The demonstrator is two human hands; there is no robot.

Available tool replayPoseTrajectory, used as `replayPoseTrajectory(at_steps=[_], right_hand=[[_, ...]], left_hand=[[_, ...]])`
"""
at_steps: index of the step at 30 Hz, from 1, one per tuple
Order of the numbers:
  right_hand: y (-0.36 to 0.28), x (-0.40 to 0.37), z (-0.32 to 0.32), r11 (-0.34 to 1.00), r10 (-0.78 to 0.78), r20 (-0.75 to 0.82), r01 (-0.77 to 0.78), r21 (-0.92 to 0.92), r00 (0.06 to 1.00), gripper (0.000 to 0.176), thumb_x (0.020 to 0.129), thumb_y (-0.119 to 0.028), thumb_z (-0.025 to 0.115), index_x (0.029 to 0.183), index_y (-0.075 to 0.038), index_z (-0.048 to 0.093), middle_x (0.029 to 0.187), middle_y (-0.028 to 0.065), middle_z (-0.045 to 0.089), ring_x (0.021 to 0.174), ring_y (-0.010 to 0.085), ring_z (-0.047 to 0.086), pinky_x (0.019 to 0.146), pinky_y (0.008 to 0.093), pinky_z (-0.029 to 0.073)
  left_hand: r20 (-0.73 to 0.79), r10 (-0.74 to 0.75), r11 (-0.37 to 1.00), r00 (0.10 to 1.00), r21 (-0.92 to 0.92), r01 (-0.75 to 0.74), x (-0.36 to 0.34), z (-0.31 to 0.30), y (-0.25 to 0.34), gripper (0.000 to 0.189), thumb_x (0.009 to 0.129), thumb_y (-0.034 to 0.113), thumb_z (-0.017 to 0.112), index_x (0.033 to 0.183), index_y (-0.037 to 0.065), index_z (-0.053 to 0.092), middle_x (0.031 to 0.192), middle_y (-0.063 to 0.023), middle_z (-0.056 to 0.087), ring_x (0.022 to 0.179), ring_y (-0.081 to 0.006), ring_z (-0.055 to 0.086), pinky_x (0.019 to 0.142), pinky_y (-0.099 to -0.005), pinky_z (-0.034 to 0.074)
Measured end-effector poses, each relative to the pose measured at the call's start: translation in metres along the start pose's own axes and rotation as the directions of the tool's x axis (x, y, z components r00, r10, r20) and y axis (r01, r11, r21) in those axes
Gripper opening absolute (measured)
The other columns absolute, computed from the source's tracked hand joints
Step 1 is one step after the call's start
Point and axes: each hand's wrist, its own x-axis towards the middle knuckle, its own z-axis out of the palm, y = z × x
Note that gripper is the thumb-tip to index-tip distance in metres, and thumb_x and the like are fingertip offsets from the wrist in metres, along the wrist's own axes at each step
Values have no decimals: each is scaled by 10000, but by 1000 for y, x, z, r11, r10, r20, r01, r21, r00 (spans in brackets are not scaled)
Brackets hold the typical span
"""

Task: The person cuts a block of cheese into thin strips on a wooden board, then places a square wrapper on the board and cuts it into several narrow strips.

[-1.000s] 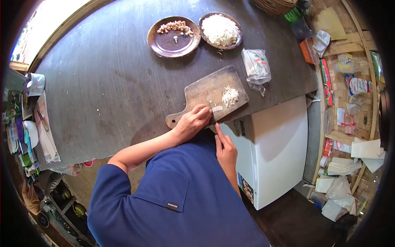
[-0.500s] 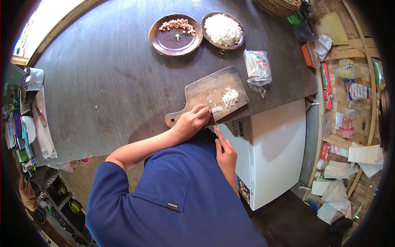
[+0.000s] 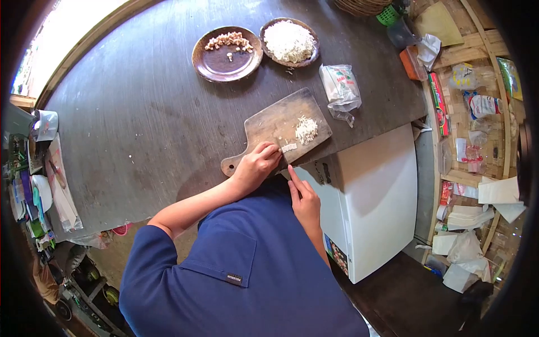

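On the wooden cutting board, a few small pale pieces lie in a row beside a heap of thin white slivers. My left hand is closed at the board's near edge, fingertips bunched just left of the row; what they pinch is hidden. My right hand grips a knife, its index finger stretched along the tool. The narrow blade stands between my left fingertips and the row of pieces.
Behind the board stand a brown plate with tan chunks and a plate heaped with white shreds. A plastic-wrapped packet lies right of them. A white fridge stands beside the dark table.
The view has shifted slightly, so the board and plates sit further left. Both hands stay at the board's near edge, the knife still in my right hand.
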Motion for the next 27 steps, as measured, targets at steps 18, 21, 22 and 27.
replayPoseTrajectory(at_steps=[18, 21, 22, 27], right_hand=[[6, -13, -4, 1000, 25, 24, -25, -2, 999, 472, 1078, -208, 662, 1528, -349, 628, 791, 131, 564, 688, 326, 589, 685, 439, 507], [8, -1, 1, 1000, -23, 6, 23, 0, 1000, 460, 1082, -270, 658, 1525, -388, 625, 783, 108, 569, 679, 333, 627, 655, 465, 526], [8, -2, -1, 999, -33, 14, 33, 0, 999, 460, 1082, -270, 658, 1525, -388, 625, 783, 108, 569, 679, 333, 627, 655, 465, 526], [11, -13, -8, 1000, 10, 67, -10, -9, 998, 459, 1096, -275, 634, 1541, -387, 608, 821, 121, 597, 700, 343, 636, 673, 464, 530]], left_hand=[[-30, -20, 999, 999, 38, 22, -1, -3, 4, 259, 848, 61, 800, 1103, 34, 762, 1092, -65, 687, 1075, -266, 679, 921, -363, 602], [-46, -19, 998, 999, 58, 21, -2, -1, 7, 257, 836, 62, 805, 1088, 39, 762, 1095, -59, 688, 1070, -260, 678, 918, -358, 600], [-59, -14, 997, 998, 73, 19, -3, -1, 6, 258, 834, 63, 806, 1087, 38, 761, 1098, -56, 687, 1073, -260, 678, 919, -357, 599], [-76, -12, 995, 997, 98, 20, -6, 4, 7, 224, 869, 97, 749, 1080, 26, 740, 1106, -65, 672, 1118, -252, 646, 929, -330, 589]])
